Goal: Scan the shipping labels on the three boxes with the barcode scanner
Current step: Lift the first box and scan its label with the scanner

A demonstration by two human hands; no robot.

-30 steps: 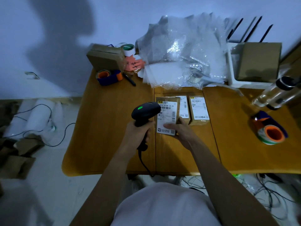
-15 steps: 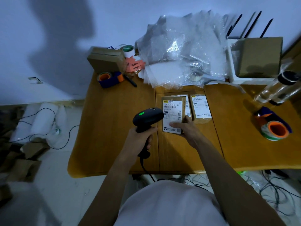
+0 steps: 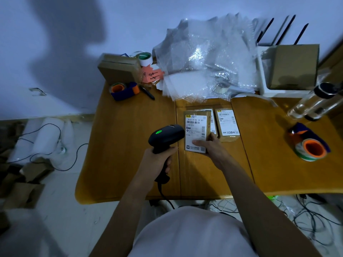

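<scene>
Left hand grips scanner; right hand holds labelled box, hiding middle box.

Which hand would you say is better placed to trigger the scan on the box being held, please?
Left. The left hand already grips the barcode scanner beside the tilted box, while the right hand is busy holding that box.

The scene is dim with a bluish cast. A large soft-edged shadow falls on the wall far beyond the fingers, so light comes from behind the person. The bubble wrap above the fingers catches white glare. The label under the fingertips reads fairly sharp; a green light glows on the barcode scanner. Wide-angle distortion bends the table edge, and the corners are smeared.
</scene>
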